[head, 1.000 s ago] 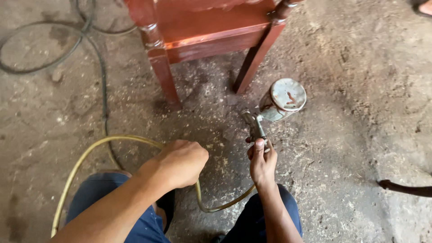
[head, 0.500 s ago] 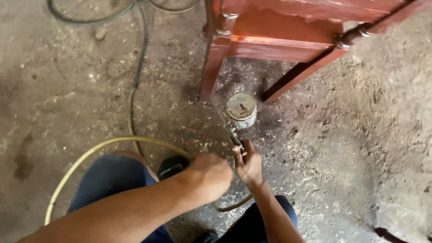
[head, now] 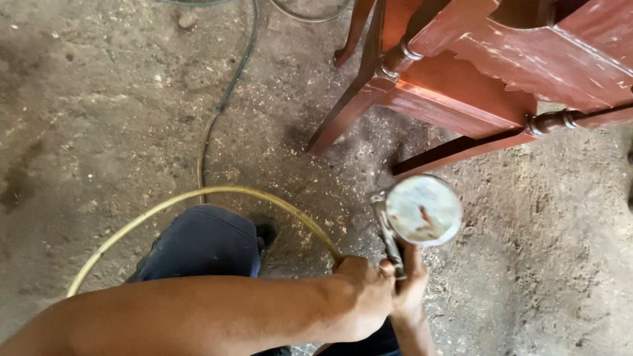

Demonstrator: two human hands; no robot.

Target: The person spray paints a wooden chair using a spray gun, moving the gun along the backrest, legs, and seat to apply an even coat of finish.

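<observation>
My right hand (head: 410, 290) is closed around the handle of a metal spray gun (head: 389, 237). The gun's round cup (head: 424, 209) has a paint-smeared lid that faces up at me. My left hand (head: 366, 296) reaches across from the lower left and presses against the right hand. It is closed as a fist on the yellow air hose (head: 198, 193) where the hose meets the gun. The cup hangs just below the lower rail of a red-brown wooden chair frame (head: 461, 105). The gun's nozzle is hidden under the cup.
The hose loops left over a dusty concrete floor strewn with wood shavings (head: 99, 118). A dark cable (head: 231, 86) runs up to the top edge. My knee in dark blue trousers (head: 204, 244) and a dark shoe (head: 267, 231) sit under the left arm.
The spray gun has come up closer to me and to the right, under the chair rail. My left hand has slid along the hose up against my right hand.
</observation>
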